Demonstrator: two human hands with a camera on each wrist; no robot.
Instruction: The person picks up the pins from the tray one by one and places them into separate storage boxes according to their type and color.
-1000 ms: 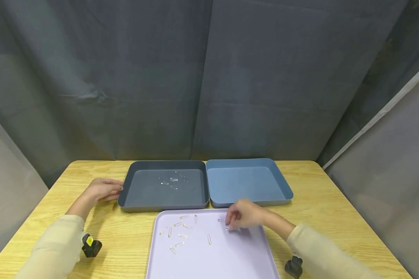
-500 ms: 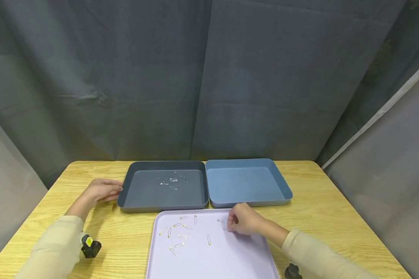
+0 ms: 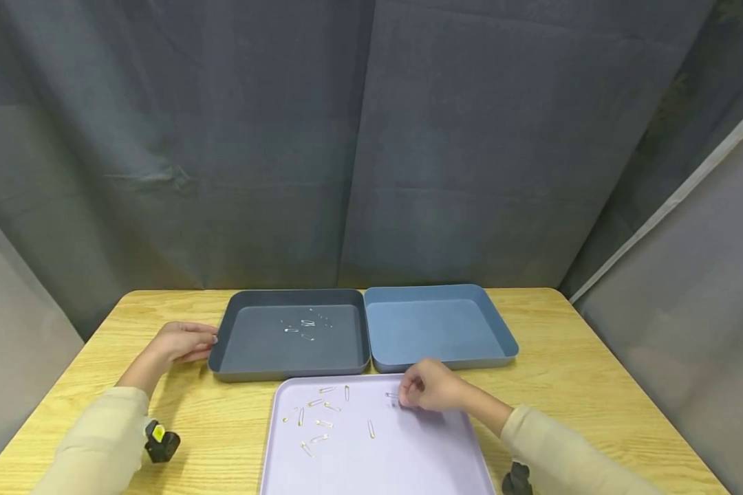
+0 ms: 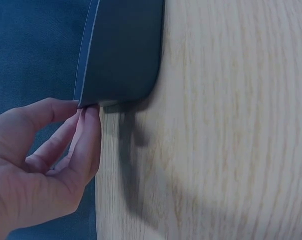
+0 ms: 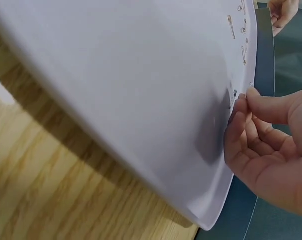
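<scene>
My right hand [image 3: 427, 388] hovers over the far right part of a lilac tray [image 3: 408, 454], its fingers curled. In the right wrist view its thumb and forefinger [image 5: 239, 102] pinch a small safety pin [image 5: 235, 93] at the lilac tray's [image 5: 115, 75] surface. Several more safety pins [image 3: 316, 412] lie scattered on the tray's left half. My left hand [image 3: 182, 342] lies on the table with relaxed fingers [image 4: 88, 130] touching the left corner of a dark grey tray [image 4: 120, 50], which holds a few pins [image 3: 303, 323].
An empty blue tray [image 3: 439, 326] sits beside the dark grey tray [image 3: 223, 330], both behind the lilac one. The wooden table [image 3: 594, 385] is ringed by grey curtains. Black wrist cameras [image 3: 161, 443] show on both sleeves.
My right hand has drawn slightly left and back over the lilac tray, closing its fingertips on a pin that lay under it. The left hand stays at the dark tray.
</scene>
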